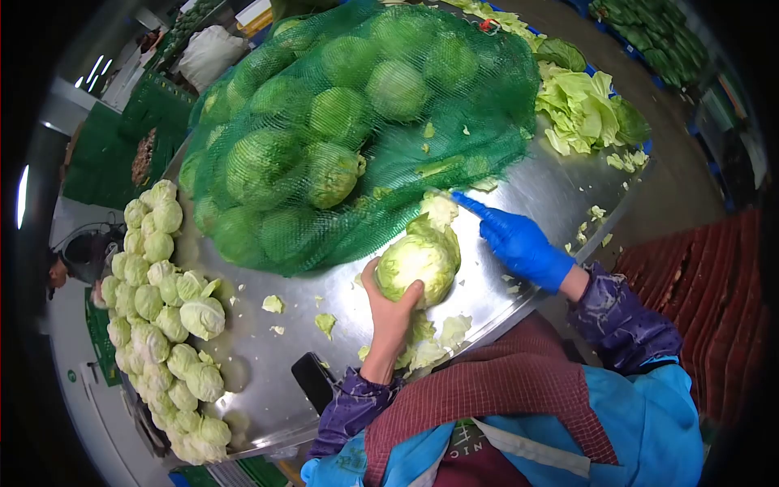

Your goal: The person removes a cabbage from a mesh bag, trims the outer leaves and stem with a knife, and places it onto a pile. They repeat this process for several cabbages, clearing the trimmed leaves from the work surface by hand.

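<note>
My bare left hand grips a pale green cabbage from its left and near side, low over the metal table. Some outer leaf stands loose at the cabbage's far edge. To the right, my blue-gloved right hand is closed, apart from the cabbage, with the index finger stretched forward. What looks like a thin knife juts past that fingertip; its handle is hidden in the glove. Just beyond both hands lies a green mesh sack full of cabbages. Torn leaves lie beside my left wrist.
Several trimmed cabbages are lined up along the table's left side. A black phone rests near the front edge. Leaves are heaped at the far right corner. Red stacked material stands right of the table, green crates at left.
</note>
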Motion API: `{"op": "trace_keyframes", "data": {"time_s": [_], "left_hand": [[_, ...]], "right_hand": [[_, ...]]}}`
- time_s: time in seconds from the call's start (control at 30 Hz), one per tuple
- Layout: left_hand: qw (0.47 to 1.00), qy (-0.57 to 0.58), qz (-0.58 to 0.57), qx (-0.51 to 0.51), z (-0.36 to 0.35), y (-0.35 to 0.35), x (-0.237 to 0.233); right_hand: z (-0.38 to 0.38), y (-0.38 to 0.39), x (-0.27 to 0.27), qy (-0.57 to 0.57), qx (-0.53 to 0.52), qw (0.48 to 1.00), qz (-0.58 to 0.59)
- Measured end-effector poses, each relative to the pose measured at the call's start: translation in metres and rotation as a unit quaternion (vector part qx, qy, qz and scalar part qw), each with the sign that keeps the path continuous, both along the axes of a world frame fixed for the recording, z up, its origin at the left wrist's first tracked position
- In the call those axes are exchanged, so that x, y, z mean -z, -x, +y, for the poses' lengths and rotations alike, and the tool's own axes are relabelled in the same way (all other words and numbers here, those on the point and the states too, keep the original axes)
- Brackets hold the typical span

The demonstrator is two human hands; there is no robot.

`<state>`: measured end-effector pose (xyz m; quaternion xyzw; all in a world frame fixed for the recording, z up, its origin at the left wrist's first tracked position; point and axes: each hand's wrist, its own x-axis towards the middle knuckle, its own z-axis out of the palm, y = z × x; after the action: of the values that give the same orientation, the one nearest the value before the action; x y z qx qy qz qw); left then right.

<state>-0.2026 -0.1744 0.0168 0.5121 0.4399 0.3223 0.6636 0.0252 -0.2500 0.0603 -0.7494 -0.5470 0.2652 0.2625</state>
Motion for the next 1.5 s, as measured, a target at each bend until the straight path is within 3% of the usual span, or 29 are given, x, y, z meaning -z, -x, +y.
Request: {"op": "trace_keyframes", "data": {"time_s": [0.03, 0.1, 0.23, 0.37, 0.43, 0.5, 0.57, 0.6, 0.7, 0.73, 0.77, 0.83, 0.9, 0.93, 0.97, 1.03, 1.07, 1.1, 1.17, 1.2, 1.23, 1.3, 1.33, 1.4, 1.43, 1.5], "left_hand": [[1.000, -0.021, 0.019, 0.011, 0.001, -0.006, -0.003], [0.998, -0.044, 0.035, 0.025, 0.002, -0.018, -0.009], [0.994, -0.086, 0.065, 0.032, 0.004, -0.026, -0.002], [0.989, -0.108, 0.098, 0.025, 0.009, -0.033, 0.004], [0.984, -0.134, 0.110, 0.034, 0.008, -0.033, 0.007], [0.979, -0.160, 0.123, 0.041, 0.009, -0.032, 0.008], [0.986, -0.129, 0.104, 0.037, 0.010, -0.033, 0.008], [0.986, -0.128, 0.104, 0.035, 0.010, -0.033, 0.008], [0.986, -0.125, 0.106, 0.039, 0.007, -0.030, 0.004], [0.971, -0.184, 0.127, 0.080, 0.001, -0.028, -0.002], [0.951, -0.245, 0.145, 0.119, -0.003, -0.025, -0.005], [0.934, -0.277, 0.156, 0.165, 0.007, -0.010, -0.001], [0.993, 0.009, 0.028, 0.117, 0.012, 0.011, -0.008], [0.998, 0.026, 0.030, 0.059, 0.014, 0.016, -0.017], [0.998, 0.022, 0.029, 0.055, 0.016, 0.018, -0.028], [0.992, 0.119, 0.039, -0.005, 0.015, 0.023, -0.041], [0.998, -0.012, 0.067, 0.018, 0.012, 0.026, -0.014], [0.997, -0.012, 0.070, 0.011, 0.009, 0.027, -0.004], [0.959, -0.198, 0.205, 0.014, 0.006, 0.026, 0.005], [0.921, -0.282, 0.266, 0.040, 0.004, 0.021, -0.007], [0.922, -0.280, 0.265, 0.037, 0.000, 0.016, -0.015], [0.898, -0.329, 0.280, 0.084, -0.004, 0.004, -0.025], [0.895, -0.340, 0.274, 0.092, -0.005, -0.001, -0.028], [0.896, -0.345, 0.268, 0.082, -0.007, -0.010, -0.031], [0.896, -0.353, 0.262, 0.066, -0.008, -0.016, -0.031], [0.896, -0.346, 0.272, 0.061, -0.011, -0.023, -0.026]], "right_hand": [[-0.001, 0.009, -0.003, -0.103, -0.045, 0.993, 0.026], [-0.002, 0.030, -0.004, -0.119, -0.086, 0.988, 0.047], [-0.006, 0.052, -0.009, 0.004, -0.038, 0.999, 0.018], [0.007, 0.049, -0.001, -0.008, -0.029, 0.997, -0.065], [0.019, 0.030, 0.010, -0.058, -0.104, 0.979, -0.168], [0.027, 0.017, 0.016, -0.075, -0.136, 0.977, -0.143], [0.031, 0.018, 0.017, -0.050, -0.099, 0.985, -0.130], [0.033, 0.017, 0.020, -0.068, -0.066, 0.995, -0.044], [0.045, 0.003, 0.040, -0.046, -0.025, 0.998, 0.044], [0.049, -0.011, 0.054, -0.036, 0.021, 0.997, 0.060], [0.049, -0.028, 0.076, 0.010, -0.021, 0.992, 0.127], [0.036, -0.019, 0.067, 0.021, 0.047, 0.956, 0.289], [0.027, -0.002, 0.075, -0.015, 0.066, 0.939, 0.337], [0.027, 0.007, 0.069, -0.060, 0.087, 0.920, 0.377], [0.021, 0.012, 0.055, -0.030, 0.071, 0.937, 0.341], [0.015, 0.025, 0.053, -0.050, 0.035, 0.942, 0.331], [0.010, 0.030, 0.051, 0.005, 0.018, 0.937, 0.348], [0.007, 0.026, 0.057, 0.007, 0.011, 0.937, 0.350], [-0.002, 0.010, 0.073, -0.048, -0.018, 0.996, 0.066], [-0.003, 0.001, 0.075, -0.017, 0.049, 0.993, 0.105], [0.001, -0.014, 0.073, -0.018, 0.032, 0.999, -0.029], [0.001, -0.020, 0.050, 0.060, 0.060, 0.992, -0.094], [-0.001, -0.013, 0.034, 0.064, 0.060, 0.992, -0.093], [-0.002, 0.008, 0.010, -0.065, 0.015, 0.997, 0.023], [0.001, 0.017, 0.015, -0.167, -0.067, 0.983, 0.035], [-0.007, 0.044, 0.001, -0.134, -0.096, 0.986, 0.011]]}}
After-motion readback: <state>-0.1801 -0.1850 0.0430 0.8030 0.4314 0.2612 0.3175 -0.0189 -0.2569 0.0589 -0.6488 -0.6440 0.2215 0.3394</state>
